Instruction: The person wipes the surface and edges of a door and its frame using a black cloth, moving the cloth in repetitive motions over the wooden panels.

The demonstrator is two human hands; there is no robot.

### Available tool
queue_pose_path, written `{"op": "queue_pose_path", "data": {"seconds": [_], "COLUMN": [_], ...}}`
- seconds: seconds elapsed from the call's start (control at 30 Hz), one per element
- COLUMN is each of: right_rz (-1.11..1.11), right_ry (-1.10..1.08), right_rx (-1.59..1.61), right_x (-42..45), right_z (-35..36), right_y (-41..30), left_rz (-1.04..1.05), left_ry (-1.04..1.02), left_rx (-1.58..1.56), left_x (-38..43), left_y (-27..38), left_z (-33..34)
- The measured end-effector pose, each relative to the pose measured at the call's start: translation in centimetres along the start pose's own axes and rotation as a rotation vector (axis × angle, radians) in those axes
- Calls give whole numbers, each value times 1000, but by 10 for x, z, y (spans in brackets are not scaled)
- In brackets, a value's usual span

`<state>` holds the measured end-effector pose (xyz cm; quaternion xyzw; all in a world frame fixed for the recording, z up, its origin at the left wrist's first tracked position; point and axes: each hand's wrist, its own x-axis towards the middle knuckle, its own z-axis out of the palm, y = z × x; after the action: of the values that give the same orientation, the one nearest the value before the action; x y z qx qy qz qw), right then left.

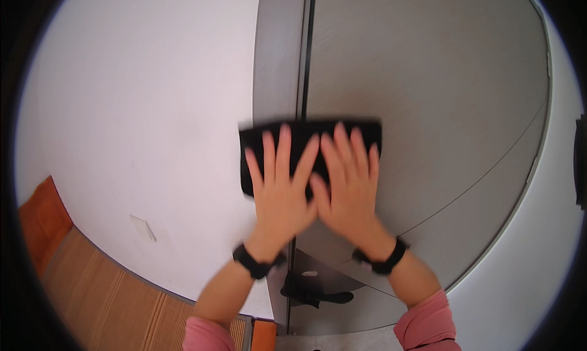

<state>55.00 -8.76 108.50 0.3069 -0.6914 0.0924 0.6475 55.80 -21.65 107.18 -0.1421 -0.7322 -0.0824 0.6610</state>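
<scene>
A black cloth (pixel 298 158) lies spread across the edge of a grey door (pixel 412 98) and its grey frame (pixel 276 76), its left end reaching over the white wall. My left hand (pixel 282 195) rests flat on the left half of the cloth with the fingers spread. On the right half my right hand (pixel 351 190) lies flat in the same way, its thumb close to my left hand. The fingertips and the cloth's upper edge are blurred. Below the hands, a black door handle (pixel 339 298) sticks out from the door.
A white wall (pixel 151 98) stands to the left, with a white switch or socket plate (pixel 143 227) low on it. Brown striped flooring or matting (pixel 105 291) and an orange-brown panel (pixel 46 218) show at the lower left. Hinges line the door's far right edge.
</scene>
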Motion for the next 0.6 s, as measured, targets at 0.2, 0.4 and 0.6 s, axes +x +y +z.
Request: {"op": "queue_pose_path", "data": {"seconds": [0.2,0.4,0.6], "right_rz": [28,145,161], "right_ry": [101,-153,-63], "right_rx": [-62,36,68], "right_x": [69,-93,-72], "right_z": [-12,12,-4], "right_y": [10,-9,31], "left_rz": [72,-54,144], "left_ry": [137,-231,-235], "left_rx": [51,-4,-82], "left_x": [75,-83,-34], "left_y": [-1,20,41], "left_z": [-18,14,15]}}
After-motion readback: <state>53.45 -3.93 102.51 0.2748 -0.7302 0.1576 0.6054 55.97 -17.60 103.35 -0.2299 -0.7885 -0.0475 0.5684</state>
